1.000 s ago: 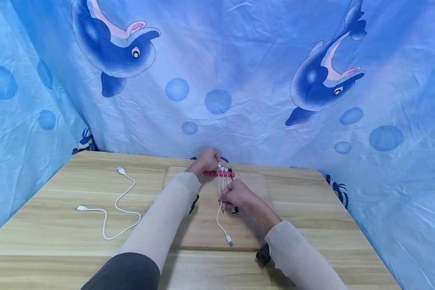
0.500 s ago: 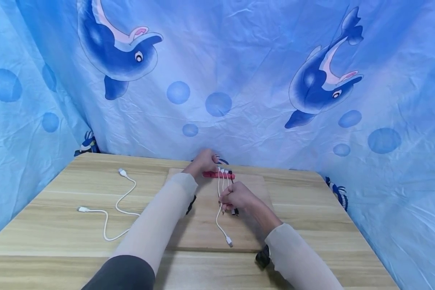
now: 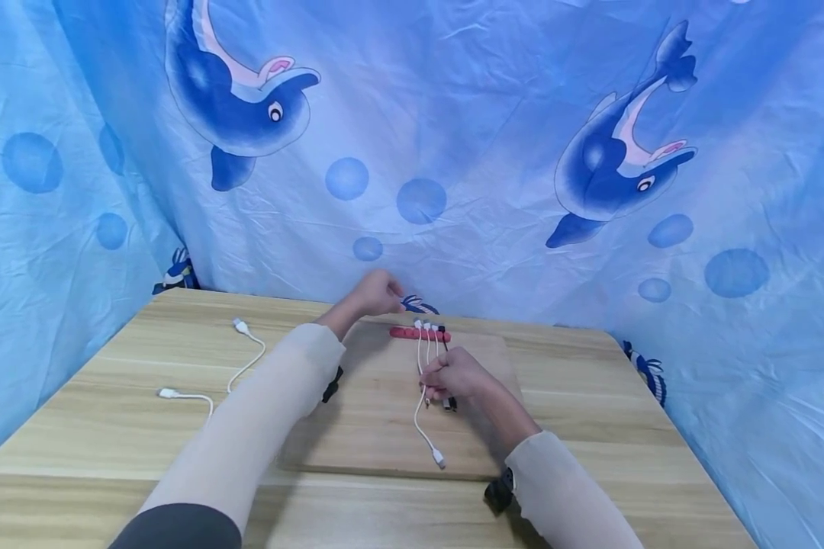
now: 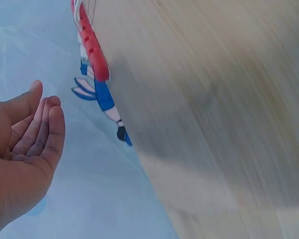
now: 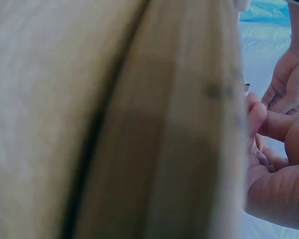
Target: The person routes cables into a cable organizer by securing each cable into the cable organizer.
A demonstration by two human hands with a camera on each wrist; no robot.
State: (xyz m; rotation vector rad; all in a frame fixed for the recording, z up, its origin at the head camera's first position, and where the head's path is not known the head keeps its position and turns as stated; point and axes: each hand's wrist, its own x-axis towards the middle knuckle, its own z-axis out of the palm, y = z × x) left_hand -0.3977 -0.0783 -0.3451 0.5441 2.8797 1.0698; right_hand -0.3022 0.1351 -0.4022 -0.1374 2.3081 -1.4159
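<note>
A red cable clip strip (image 3: pixel 405 333) lies along the far edge of a wooden board (image 3: pixel 357 427), with several white cables and a black one seated in its right part. My right hand (image 3: pixel 456 374) pinches a white USB cable (image 3: pixel 420 431) below the strip; the cable's lower plug hangs free on the board. Left of the strip, my left hand (image 3: pixel 374 293) is raised with relaxed fingers and holds nothing. In the left wrist view the left hand (image 4: pixel 27 134) is apart from the red strip (image 4: pixel 93 52). The right wrist view shows the right hand (image 5: pixel 279 169) partly, its grip hidden.
Another white cable (image 3: pixel 191 396) lies on the table at the left, partly covered by the left sleeve. A blue dolphin-print cloth (image 3: pixel 481 137) hangs behind the table. Dark plug ends (image 3: pixel 449 404) lie beside the right hand.
My left hand has let go of the white cable's plug at the strip and moved off to the left. The plug stays at the strip. The right hand keeps its hold in nearly the same place.
</note>
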